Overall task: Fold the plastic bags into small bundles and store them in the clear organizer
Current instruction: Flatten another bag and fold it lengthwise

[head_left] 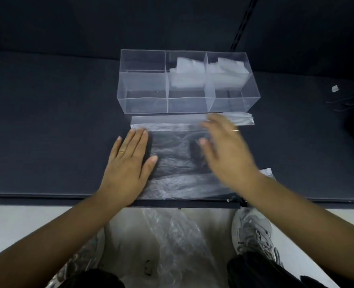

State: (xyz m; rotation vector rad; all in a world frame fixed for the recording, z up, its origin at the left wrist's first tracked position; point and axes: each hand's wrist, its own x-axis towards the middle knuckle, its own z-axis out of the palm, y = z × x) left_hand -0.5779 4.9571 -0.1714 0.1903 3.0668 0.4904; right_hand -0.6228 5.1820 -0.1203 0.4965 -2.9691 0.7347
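Dark padded worktop (47, 121) carries a clear organizer (147, 84) at its far middle, with folded bag bundles (187, 77) in the middle and right compartments. Just on its near side a clear plastic bag (172, 159) lies spread flat, its near end hanging over the edge toward the floor. Left hand (128, 163) presses flat on the bag's left side, fingers straight, its grip holding nothing. Right hand (228, 154), blurred, is spread open over the bag's right side; whether it touches cannot be told.

Under my left grip (128, 165) the plastic bag (172, 159) is thin, wrinkled, translucent film; beyond it the organizer (147, 84) is clear, glossy plastic on a matt table (47, 121).
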